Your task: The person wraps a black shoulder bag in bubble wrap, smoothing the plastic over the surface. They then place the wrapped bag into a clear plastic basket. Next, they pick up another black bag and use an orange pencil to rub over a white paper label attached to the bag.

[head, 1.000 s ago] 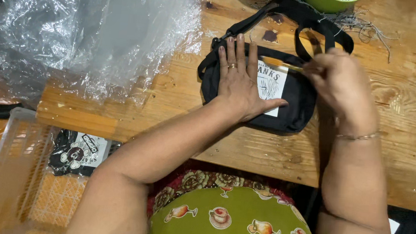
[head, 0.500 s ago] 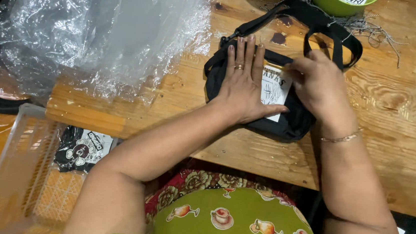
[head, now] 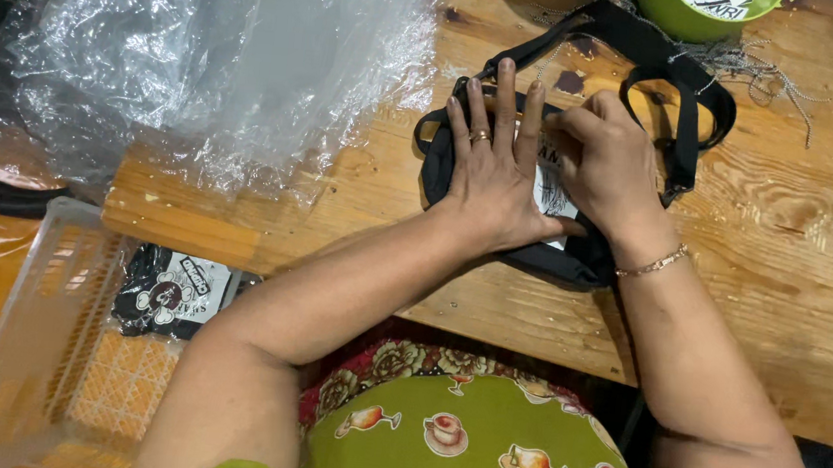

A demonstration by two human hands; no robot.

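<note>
A small black pouch bag with a white printed patch lies on the wooden table. Its black strap loops away toward the far edge. My left hand lies flat on the bag with fingers spread, a ring on one finger. My right hand, with a thin bracelet at the wrist, rests on the bag beside the left one, its fingers curled at the bag's top edge. Whether those fingers pinch a zipper pull is hidden.
A large crumpled sheet of bubble wrap covers the table's left part. A green bowl stands at the far edge beside loose threads. Below the table at left, a pale plastic basket holds a black packaged item.
My right hand has moved left along the bag's top edge, closing in on my left hand. The view has shifted, so the bag sits further right in frame.
</note>
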